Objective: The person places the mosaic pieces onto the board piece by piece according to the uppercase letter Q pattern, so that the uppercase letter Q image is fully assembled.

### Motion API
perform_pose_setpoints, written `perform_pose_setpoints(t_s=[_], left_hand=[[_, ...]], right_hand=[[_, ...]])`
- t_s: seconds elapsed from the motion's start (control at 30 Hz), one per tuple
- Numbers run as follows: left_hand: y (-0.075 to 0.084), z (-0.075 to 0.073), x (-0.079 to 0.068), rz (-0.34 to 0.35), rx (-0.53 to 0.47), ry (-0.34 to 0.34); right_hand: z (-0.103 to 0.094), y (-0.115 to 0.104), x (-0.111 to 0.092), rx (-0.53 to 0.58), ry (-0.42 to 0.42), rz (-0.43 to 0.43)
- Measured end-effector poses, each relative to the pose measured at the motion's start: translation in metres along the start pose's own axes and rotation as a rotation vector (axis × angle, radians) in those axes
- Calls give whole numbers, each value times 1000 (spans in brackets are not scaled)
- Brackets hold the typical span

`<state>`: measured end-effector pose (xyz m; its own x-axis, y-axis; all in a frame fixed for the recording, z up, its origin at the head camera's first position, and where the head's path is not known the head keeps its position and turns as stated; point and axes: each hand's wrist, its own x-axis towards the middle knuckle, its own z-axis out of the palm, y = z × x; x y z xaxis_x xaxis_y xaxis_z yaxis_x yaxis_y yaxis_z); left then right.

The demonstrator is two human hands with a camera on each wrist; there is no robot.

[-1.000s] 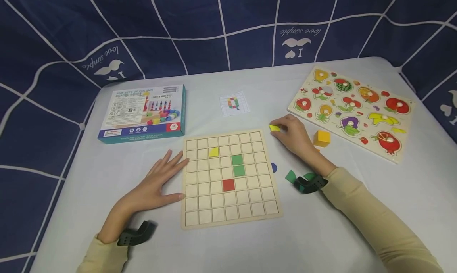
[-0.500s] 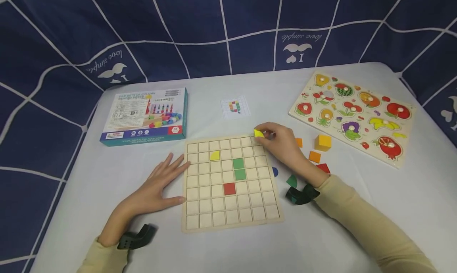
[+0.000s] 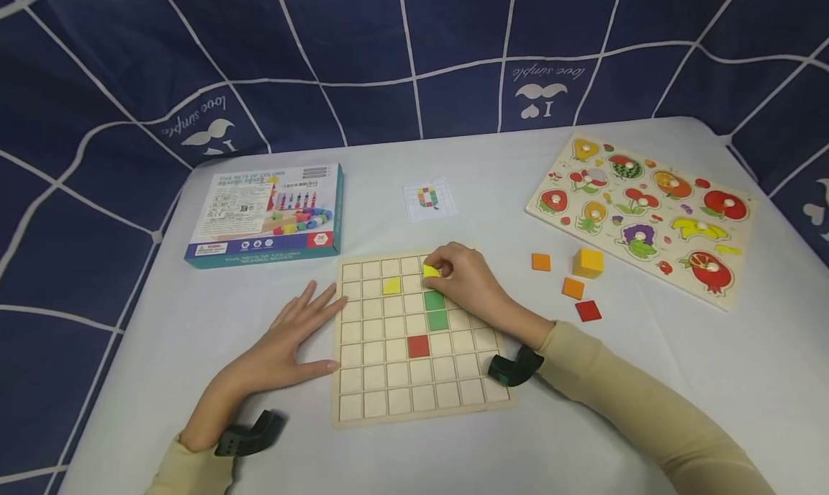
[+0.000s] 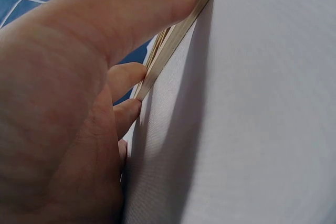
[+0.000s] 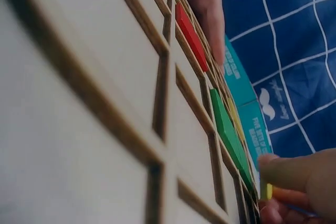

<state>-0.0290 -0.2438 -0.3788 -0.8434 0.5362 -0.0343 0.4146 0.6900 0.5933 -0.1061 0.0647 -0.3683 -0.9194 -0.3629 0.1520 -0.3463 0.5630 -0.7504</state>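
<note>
A wooden grid board [image 3: 363, 406] lies flat in the middle of the table. My right hand [image 3: 469, 283] pinches a yellow tile [image 3: 430, 271] between thumb and fingers, over the board's upper part, just above two green tiles [image 3: 437, 320]. A red tile [image 3: 418, 346] and another yellow tile [image 3: 391, 286], one corner rounded, sit in cells of the grid. My left hand [image 3: 278, 344] has its fingers spread, with thumb and fingertips resting at the board's left edge. In the left wrist view, the thumb [image 4: 152, 9] touches the board's side.
Behind the board lies a small card [image 3: 429, 200] with a coloured grid pattern. A boxed toy [image 3: 265, 214] stands at the back left, a fruit puzzle board [image 3: 641, 214] at the back right. Right of the grid are orange tiles [image 3: 541, 262], a red tile [image 3: 588, 311] and a yellow cube [image 3: 588, 263].
My right hand has carried the yellow tile leftward from the table beside the board to over the grid's upper cells. The left hand stays at the board's left edge.
</note>
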Motion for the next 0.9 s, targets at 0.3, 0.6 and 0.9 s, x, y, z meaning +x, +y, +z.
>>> perform_pose_setpoints(t_s=[0.3, 0.6, 0.9], left_hand=[[-2, -1, 1, 0, 11, -4], [0, -2, 2, -11, 14, -16], [2, -2, 0, -12, 2, -11]], right_hand=[[0, -2, 0, -42, -8, -21], [-4, 0, -2, -37, -7, -56], [-5, -3, -2, -74, -90, -79]])
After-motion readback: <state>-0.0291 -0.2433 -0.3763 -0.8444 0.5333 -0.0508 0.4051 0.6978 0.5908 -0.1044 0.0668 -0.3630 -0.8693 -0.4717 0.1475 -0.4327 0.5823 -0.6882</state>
